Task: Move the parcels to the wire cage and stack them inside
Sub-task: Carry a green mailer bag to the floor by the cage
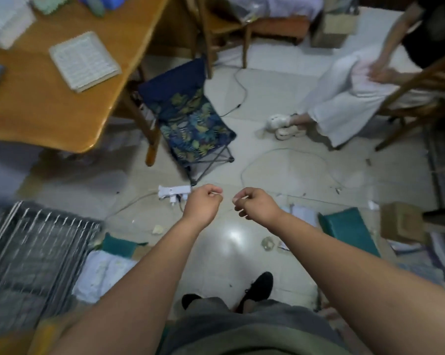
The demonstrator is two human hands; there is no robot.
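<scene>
Tiled floor (280, 98): flat teal parcel (349, 226) at four o'clock, long axis eleven-to-five; left hand (203, 203) and right hand (254, 204) curled closed, empty.

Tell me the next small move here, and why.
Probably lower the right hand to the teal parcel on the floor to its right. Both it and the left hand look curled and empty, and parcels lie outside the wire cage at lower left.

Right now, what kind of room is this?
Probably a room in a home, used for packing: a wooden table, a folding stool and a power strip on the tiled floor, with a wire cage and parcels nearby.
</scene>
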